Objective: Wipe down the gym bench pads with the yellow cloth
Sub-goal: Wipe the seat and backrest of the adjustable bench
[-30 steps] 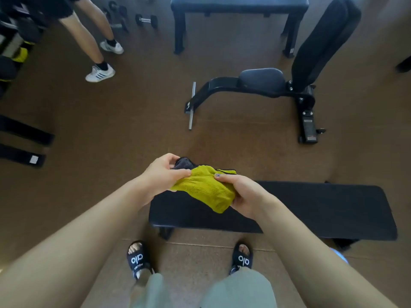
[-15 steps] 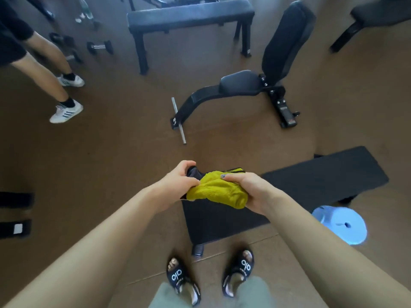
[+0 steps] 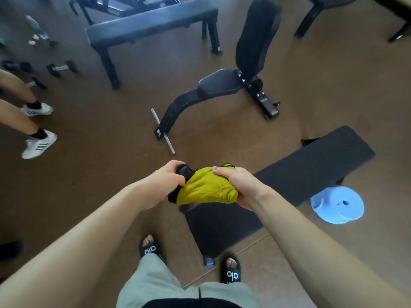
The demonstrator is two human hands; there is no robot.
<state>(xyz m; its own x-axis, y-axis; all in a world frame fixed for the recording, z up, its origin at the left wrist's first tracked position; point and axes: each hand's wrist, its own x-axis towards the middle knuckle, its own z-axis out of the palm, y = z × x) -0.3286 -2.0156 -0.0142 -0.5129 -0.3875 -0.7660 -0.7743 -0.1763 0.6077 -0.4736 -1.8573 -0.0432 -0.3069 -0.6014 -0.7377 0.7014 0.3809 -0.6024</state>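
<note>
I hold a bunched yellow cloth [image 3: 206,190] in front of me with both hands. My right hand [image 3: 239,185] grips its right side from above. My left hand [image 3: 164,181] grips the dark part of the cloth at its left end. Below the hands lies a flat black bench pad [image 3: 300,176], running from near my feet up to the right. Farther off stands an adjustable bench with a black seat pad [image 3: 219,83] and an upright back pad [image 3: 255,38]. A second flat bench [image 3: 151,23] stands at the top of the view.
A light blue weight plate [image 3: 338,205] lies on the floor right of the near bench. Another person's legs and white shoes [image 3: 37,143] are at the left. Dumbbells [image 3: 61,67] lie at the upper left. Another dark bench leg [image 3: 311,16] shows at the top right.
The view has swung to the left and the near bench now runs diagonally. Both hands keep hold of the cloth, now bunched tighter. The blue weight plate has come into view.
</note>
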